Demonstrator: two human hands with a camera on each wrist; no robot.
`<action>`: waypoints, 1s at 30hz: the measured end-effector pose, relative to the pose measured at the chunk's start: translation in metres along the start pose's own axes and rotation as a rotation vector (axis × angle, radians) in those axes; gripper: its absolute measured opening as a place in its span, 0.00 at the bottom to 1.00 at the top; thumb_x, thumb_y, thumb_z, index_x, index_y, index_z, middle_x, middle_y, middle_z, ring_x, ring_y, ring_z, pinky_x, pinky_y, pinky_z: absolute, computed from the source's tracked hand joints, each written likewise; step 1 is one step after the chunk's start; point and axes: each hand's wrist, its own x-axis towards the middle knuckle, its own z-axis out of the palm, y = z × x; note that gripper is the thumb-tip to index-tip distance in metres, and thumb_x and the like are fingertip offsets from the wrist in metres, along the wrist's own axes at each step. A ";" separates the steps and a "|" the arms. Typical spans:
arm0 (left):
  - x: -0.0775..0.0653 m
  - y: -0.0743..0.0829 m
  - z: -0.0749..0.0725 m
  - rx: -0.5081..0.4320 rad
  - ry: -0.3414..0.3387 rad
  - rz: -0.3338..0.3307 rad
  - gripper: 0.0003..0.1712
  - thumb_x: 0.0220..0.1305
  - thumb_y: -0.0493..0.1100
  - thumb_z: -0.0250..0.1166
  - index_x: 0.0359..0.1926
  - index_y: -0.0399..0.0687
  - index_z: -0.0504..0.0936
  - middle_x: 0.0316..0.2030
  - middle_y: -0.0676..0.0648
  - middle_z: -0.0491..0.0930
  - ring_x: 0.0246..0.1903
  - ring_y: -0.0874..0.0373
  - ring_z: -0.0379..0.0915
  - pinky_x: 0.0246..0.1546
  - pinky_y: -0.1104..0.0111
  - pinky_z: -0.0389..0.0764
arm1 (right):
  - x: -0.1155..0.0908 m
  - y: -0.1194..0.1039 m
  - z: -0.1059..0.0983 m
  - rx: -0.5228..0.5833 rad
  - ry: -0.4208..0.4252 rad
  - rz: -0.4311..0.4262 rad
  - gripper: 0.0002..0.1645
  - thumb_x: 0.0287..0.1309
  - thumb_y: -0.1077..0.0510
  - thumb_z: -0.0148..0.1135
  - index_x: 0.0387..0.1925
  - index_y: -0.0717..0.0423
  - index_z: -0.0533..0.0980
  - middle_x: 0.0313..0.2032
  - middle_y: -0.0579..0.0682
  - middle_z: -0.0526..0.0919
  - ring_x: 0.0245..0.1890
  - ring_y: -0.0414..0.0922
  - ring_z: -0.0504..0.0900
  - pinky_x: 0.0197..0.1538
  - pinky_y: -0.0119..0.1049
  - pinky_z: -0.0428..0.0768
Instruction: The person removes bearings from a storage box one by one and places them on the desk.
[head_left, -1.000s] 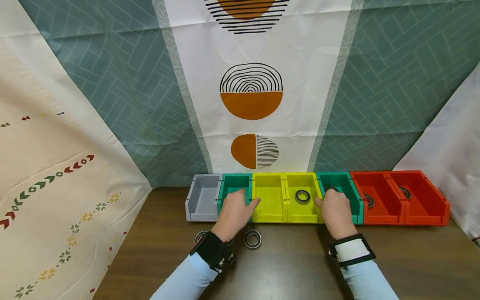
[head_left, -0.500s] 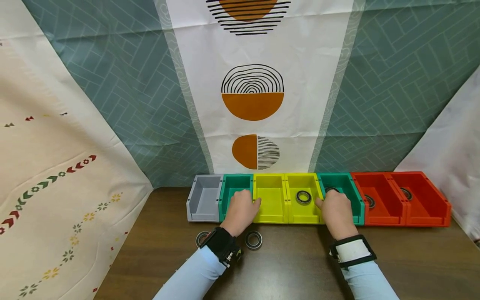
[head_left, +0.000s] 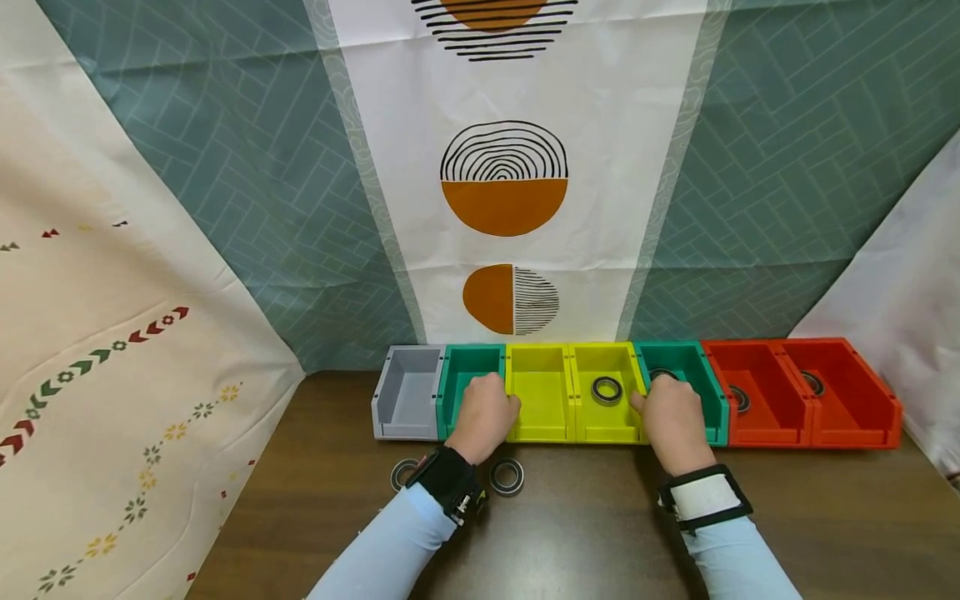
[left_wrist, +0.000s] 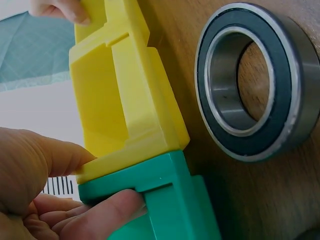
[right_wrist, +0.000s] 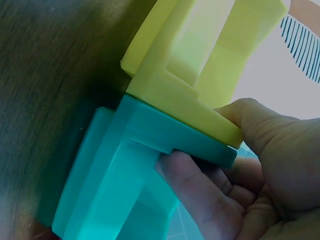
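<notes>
My left hand [head_left: 483,417] pinches the adjoining walls of the left green bin [head_left: 454,371] and the left yellow bin [head_left: 543,400]. In the left wrist view, the thumb lies on the yellow side and fingers [left_wrist: 112,212] lie inside the green bin. My right hand [head_left: 675,421] likewise grips the touching walls of the right yellow bin [head_left: 592,425] and the right green bin [head_left: 715,421]. A ball bearing [head_left: 595,390] lies in the right yellow bin. Another bearing [head_left: 662,372], partly hidden by my right hand, is in the right green bin.
A grey bin [head_left: 408,400] ends the row at left; two red bins [head_left: 768,408], each holding a bearing, end it at right. On the wooden table [head_left: 585,525], one bearing [head_left: 507,491] lies before the yellow bin, another [head_left: 397,482] beside my left wrist. Patterned cloth hangs behind.
My left hand has moved slightly right, and its thumb has closed in on the wall between the green and yellow bins. My right hand keeps its grip in place.
</notes>
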 end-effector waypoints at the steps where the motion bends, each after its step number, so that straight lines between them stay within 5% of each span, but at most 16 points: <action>1: 0.000 0.000 0.000 -0.004 0.002 0.000 0.10 0.63 0.43 0.58 0.29 0.41 0.74 0.17 0.48 0.69 0.14 0.59 0.68 0.14 0.72 0.69 | 0.001 0.000 0.000 -0.002 0.000 -0.001 0.20 0.59 0.50 0.59 0.28 0.65 0.70 0.19 0.54 0.69 0.21 0.49 0.71 0.22 0.38 0.70; 10: -0.002 -0.002 0.000 -0.010 0.001 -0.037 0.11 0.64 0.43 0.57 0.33 0.39 0.76 0.17 0.48 0.70 0.15 0.60 0.68 0.14 0.72 0.69 | -0.005 -0.007 -0.002 -0.004 -0.012 -0.038 0.24 0.57 0.50 0.60 0.36 0.70 0.69 0.25 0.59 0.73 0.24 0.51 0.73 0.25 0.40 0.74; 13: -0.003 -0.002 0.000 -0.015 0.004 -0.013 0.10 0.64 0.43 0.57 0.31 0.39 0.76 0.17 0.48 0.70 0.14 0.60 0.68 0.14 0.72 0.69 | -0.008 -0.013 -0.001 -0.017 0.072 -0.113 0.33 0.53 0.52 0.64 0.50 0.75 0.67 0.40 0.69 0.75 0.38 0.60 0.76 0.40 0.50 0.76; 18: -0.002 -0.002 -0.001 -0.012 0.014 0.004 0.11 0.64 0.43 0.57 0.30 0.40 0.75 0.16 0.49 0.69 0.13 0.60 0.67 0.13 0.72 0.68 | -0.005 -0.030 0.005 0.000 0.167 -0.278 0.41 0.48 0.57 0.67 0.60 0.72 0.62 0.60 0.72 0.60 0.61 0.66 0.57 0.56 0.59 0.60; 22: -0.002 -0.002 -0.001 -0.007 0.013 0.004 0.11 0.64 0.43 0.57 0.28 0.41 0.75 0.16 0.49 0.69 0.13 0.60 0.67 0.13 0.72 0.68 | -0.005 -0.040 0.013 -0.032 0.128 -0.368 0.38 0.49 0.57 0.66 0.60 0.69 0.65 0.61 0.69 0.61 0.63 0.63 0.57 0.57 0.56 0.61; 30: -0.001 0.000 -0.001 -0.015 0.007 0.012 0.12 0.64 0.43 0.56 0.25 0.42 0.74 0.15 0.49 0.69 0.12 0.60 0.67 0.12 0.71 0.68 | -0.003 -0.046 0.027 -0.117 0.001 -0.325 0.38 0.51 0.56 0.65 0.61 0.68 0.64 0.61 0.70 0.61 0.60 0.63 0.61 0.57 0.54 0.62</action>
